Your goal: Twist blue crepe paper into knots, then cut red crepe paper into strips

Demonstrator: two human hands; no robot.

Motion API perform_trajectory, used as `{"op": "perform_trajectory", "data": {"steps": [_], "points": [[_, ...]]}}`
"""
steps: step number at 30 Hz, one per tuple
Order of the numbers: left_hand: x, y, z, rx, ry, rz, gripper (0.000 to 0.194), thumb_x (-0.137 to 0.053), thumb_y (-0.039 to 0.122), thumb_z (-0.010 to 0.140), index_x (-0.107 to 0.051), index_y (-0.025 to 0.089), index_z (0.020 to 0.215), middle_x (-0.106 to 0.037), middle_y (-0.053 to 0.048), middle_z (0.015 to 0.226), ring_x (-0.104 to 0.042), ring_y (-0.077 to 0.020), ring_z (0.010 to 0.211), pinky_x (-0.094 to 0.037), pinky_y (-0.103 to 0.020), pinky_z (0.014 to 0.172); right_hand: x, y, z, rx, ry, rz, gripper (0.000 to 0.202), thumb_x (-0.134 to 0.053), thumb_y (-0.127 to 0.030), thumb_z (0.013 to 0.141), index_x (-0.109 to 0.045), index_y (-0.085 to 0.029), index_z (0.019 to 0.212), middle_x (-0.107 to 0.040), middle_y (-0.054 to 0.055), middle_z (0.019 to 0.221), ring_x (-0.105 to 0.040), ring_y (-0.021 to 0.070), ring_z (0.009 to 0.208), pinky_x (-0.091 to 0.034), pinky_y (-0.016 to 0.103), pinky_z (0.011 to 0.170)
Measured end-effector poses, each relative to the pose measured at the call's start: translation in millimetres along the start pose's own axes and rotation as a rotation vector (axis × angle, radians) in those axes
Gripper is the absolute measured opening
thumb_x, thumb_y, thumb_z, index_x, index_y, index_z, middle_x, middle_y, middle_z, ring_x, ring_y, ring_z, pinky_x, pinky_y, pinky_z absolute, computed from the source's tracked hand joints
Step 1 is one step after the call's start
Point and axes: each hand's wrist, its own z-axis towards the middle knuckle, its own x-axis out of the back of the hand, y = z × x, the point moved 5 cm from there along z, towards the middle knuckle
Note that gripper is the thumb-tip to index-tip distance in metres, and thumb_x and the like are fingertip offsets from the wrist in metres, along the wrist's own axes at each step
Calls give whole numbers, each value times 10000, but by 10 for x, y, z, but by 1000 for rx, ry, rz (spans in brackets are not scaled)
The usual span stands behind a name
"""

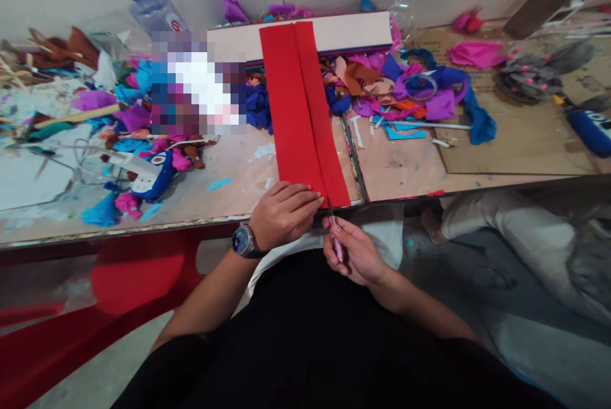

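Note:
A long red sheet [291, 103], paper or cloth, lies across the table toward its front edge. A lengthwise line, a cut or a fold edge, divides it into a wider left part and a narrower right strip. My left hand [286, 212], with a watch [243, 240] on the wrist, rests on the near end of the sheet, fingers laid over it. Closed around a pink craft knife [338, 247], my right hand [356, 250] is just past the table edge. The knife's thin blade touches the near end of the line in the sheet.
Behind the sheet is a long pale box [356, 30]. Crumpled coloured paper [363, 75], a tape roll [421, 86] and a thin white stick [429, 124] lie around it. Left are a bottle [153, 8] and a power strip [153, 177]; right, cardboard [501, 148]. Another person's leg [515, 231] shows at right.

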Motion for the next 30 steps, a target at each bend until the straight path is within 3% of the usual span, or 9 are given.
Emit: {"op": "perform_trajectory", "data": {"steps": [30], "points": [[22,19,-8,-64,19,-21,340,-732,202,941,-713,200,1281,-828,-62,1170,-766,-246,1092,-573,-421,919,-13,-31,48,22,20,-10,467,-721,-620,944,-523,-228,1102,-634,-80,558,-402,62,326,-254,157,345]]}}
